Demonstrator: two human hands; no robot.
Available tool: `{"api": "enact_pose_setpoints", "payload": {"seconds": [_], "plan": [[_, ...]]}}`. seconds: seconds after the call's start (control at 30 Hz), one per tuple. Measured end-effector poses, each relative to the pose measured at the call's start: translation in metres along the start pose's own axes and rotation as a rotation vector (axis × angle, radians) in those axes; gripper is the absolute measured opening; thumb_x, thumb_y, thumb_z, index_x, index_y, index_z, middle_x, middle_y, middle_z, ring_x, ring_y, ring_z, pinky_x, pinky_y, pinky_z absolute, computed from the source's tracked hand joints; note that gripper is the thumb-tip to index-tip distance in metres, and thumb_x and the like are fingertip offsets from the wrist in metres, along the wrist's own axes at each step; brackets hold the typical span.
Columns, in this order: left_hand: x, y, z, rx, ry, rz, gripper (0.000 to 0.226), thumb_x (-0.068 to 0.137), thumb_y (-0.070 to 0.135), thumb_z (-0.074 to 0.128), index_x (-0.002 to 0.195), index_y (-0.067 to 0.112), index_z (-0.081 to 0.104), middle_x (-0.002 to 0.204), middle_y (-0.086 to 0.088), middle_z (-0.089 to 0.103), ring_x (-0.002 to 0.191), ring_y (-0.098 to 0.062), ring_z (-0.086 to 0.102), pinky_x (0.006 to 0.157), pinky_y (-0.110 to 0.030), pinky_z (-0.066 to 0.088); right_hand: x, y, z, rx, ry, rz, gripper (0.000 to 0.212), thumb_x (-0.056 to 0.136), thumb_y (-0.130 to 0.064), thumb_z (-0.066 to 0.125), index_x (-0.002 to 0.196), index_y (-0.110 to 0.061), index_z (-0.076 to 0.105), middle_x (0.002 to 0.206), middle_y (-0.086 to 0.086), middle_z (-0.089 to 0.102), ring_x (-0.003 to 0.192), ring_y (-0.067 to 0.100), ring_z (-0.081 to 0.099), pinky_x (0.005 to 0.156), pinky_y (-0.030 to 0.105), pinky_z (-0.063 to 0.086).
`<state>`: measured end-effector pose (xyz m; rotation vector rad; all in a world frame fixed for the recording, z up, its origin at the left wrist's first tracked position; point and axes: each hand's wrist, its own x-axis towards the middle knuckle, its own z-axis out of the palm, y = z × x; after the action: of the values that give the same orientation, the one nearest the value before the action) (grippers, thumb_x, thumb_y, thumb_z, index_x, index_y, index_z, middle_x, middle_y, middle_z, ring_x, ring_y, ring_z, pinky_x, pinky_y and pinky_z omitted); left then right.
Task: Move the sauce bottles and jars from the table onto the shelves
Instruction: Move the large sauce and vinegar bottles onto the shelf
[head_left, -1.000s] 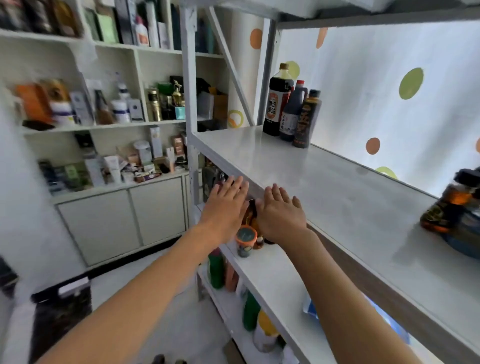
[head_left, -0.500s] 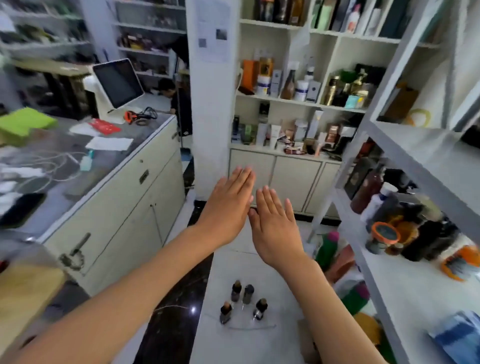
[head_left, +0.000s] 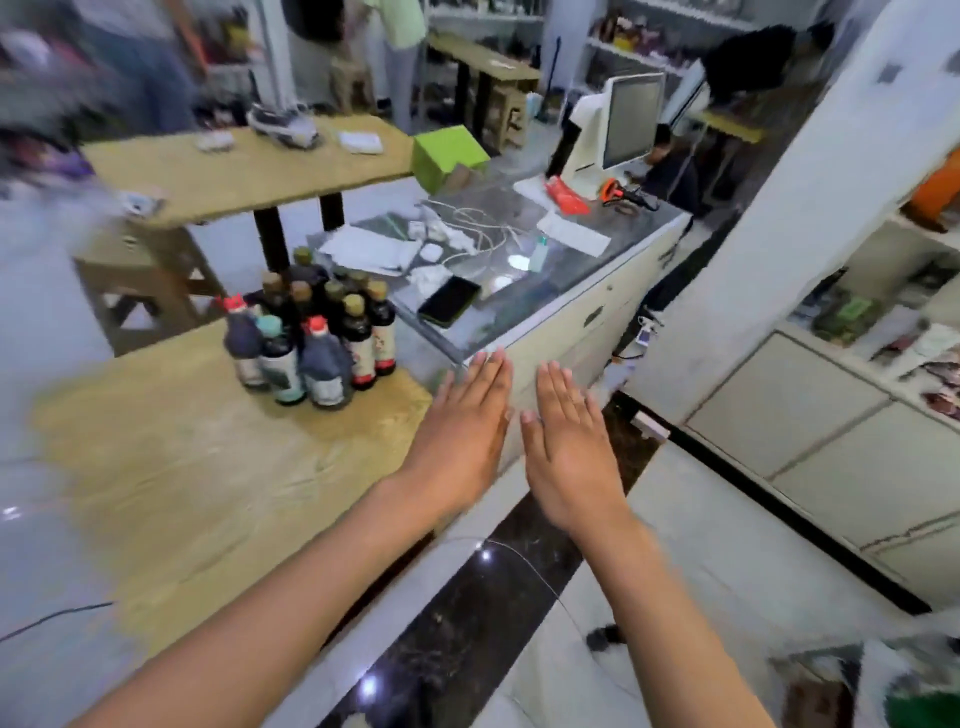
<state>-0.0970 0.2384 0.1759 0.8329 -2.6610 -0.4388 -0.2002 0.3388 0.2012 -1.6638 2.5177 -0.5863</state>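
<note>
Item: sauce bottles (head_left: 311, 343), a tight cluster of about ten, dark-bodied with red, teal and tan caps, standing upright at left of centre in the frame, near the far edge of the wooden table (head_left: 208, 478). None is lifted or tilted. No jars can be made out among them; blur at the left edge hides whatever else may stand there.

Hands: left hand (head_left: 462, 426) and right hand (head_left: 566, 441), lower centre of frame, side by side, palms down, fingers straight and together, both released and carrying nothing. They hover past the table's right end, apart from the bottles.

Shelves: only a blurred strip of shelving (head_left: 883, 312) shows at the right edge; its stock cannot be read as sauce.

Progress, as judged: the whole visible cluster is left to move, so much of the task remains. The step in hand looks like a reach towards the cluster for the next pick-up.

Also present: a glass-topped counter (head_left: 519, 270) in the centre, bearing a phone (head_left: 449, 301), cables and papers.
</note>
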Motion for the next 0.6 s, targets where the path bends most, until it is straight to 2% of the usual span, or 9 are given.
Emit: {"api": "enact_pose_setpoints", "payload": {"seconds": [0.13, 0.3, 0.43, 0.6], "plan": [[-0.021, -0.086, -0.020, -0.023, 0.058, -0.157, 0.057, 0.106, 0.027, 0.029, 0.156, 0.014, 0.004, 0.164, -0.001, -0.004, 0.150, -0.014, -0.007, 0.123, -0.037, 0.003, 0.043, -0.065, 0.051, 0.040, -0.078, -0.079, 0.056, 0.107, -0.035, 0.021, 0.158, -0.015, 0.009, 0.166, 0.000, 0.005, 0.151, 0.007, -0.004, 0.123, 0.033, -0.005], [-0.051, -0.163, -0.038, -0.072, 0.101, -0.309, 0.054, 0.106, 0.028, 0.025, 0.155, 0.013, 0.008, 0.163, -0.001, 0.003, 0.150, -0.014, -0.003, 0.123, -0.035, 0.004, 0.069, -0.124, 0.105, 0.129, -0.218, -0.150, 0.056, 0.107, -0.038, 0.022, 0.158, -0.015, 0.013, 0.165, 0.000, 0.010, 0.151, 0.009, 0.001, 0.123, 0.031, -0.001], [-0.062, -0.202, -0.041, -0.120, 0.101, -0.440, 0.053, 0.106, 0.029, 0.025, 0.155, 0.015, 0.011, 0.164, 0.001, 0.005, 0.150, -0.012, -0.003, 0.123, -0.034, 0.007, 0.092, -0.148, 0.137, 0.202, -0.278, -0.154, 0.055, 0.107, -0.036, 0.027, 0.157, -0.015, 0.018, 0.164, 0.002, 0.017, 0.151, 0.013, 0.012, 0.123, 0.031, 0.010], [-0.054, -0.239, -0.032, -0.188, 0.134, -0.554, 0.051, 0.106, 0.028, 0.027, 0.155, 0.014, 0.018, 0.163, 0.000, 0.013, 0.150, -0.013, 0.003, 0.122, -0.033, 0.010, 0.129, -0.157, 0.175, 0.320, -0.385, -0.103, 0.054, 0.107, -0.037, 0.029, 0.157, -0.016, 0.021, 0.163, 0.000, 0.021, 0.150, 0.012, 0.018, 0.116, 0.021, 0.013]]}}
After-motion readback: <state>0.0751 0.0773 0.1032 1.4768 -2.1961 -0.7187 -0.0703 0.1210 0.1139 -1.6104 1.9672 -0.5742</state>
